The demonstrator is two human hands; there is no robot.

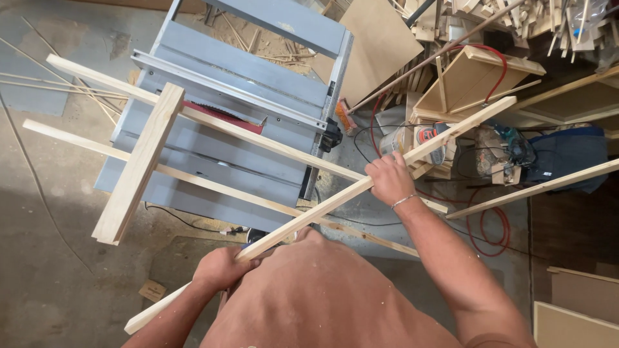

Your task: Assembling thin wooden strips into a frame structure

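My left hand (221, 267) grips a long pale wooden strip (322, 207) close to my body. The strip runs diagonally from lower left up to the right. My right hand (389, 178) holds the same strip further up, where it crosses two other long strips (258, 138) joined at the left by a wider crosspiece (138, 164). That joined frame lies over a grey table saw (238, 84) with a red insert. A thin bracelet circles my right wrist.
Sawdust and thin offcuts litter the concrete floor (51, 212). At the right are stacked wood scraps (516, 26), a red hose (490, 225), power tools, a wooden box frame (471, 77) and another loose strip (548, 187). Flat panels lean at lower right.
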